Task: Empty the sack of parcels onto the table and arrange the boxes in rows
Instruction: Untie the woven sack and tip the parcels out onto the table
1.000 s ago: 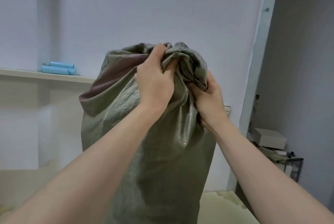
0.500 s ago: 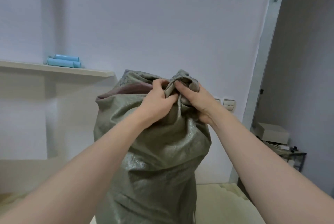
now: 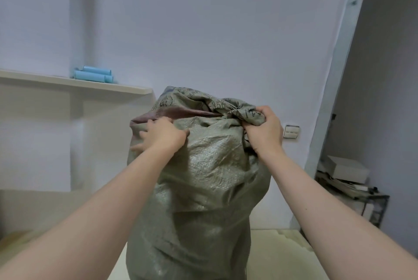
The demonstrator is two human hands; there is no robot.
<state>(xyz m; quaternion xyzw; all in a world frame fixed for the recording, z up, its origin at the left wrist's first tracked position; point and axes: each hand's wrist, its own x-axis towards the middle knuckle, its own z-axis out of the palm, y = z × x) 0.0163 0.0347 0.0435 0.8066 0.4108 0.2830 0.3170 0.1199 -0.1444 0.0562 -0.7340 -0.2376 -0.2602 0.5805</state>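
A tall grey-green woven sack (image 3: 199, 189) stands upright in front of me on the pale table (image 3: 282, 254). Its top is bunched and partly spread, with printed marks on the fabric. My left hand (image 3: 162, 135) grips the sack's rim at the upper left, fingers curled over the edge. My right hand (image 3: 263, 130) clutches the twisted bunch of fabric at the upper right. The parcels inside are hidden by the sack.
A pale shelf (image 3: 74, 83) on the left wall carries blue tubes (image 3: 93, 74). A wall switch (image 3: 291, 131) sits behind the sack. At the right, past a door frame, a white box (image 3: 348, 169) rests on a dark rack (image 3: 366, 202).
The sack has come down lower in view. My hands, close together on the bunched top before, have moved apart, the left one to the rim's left side.
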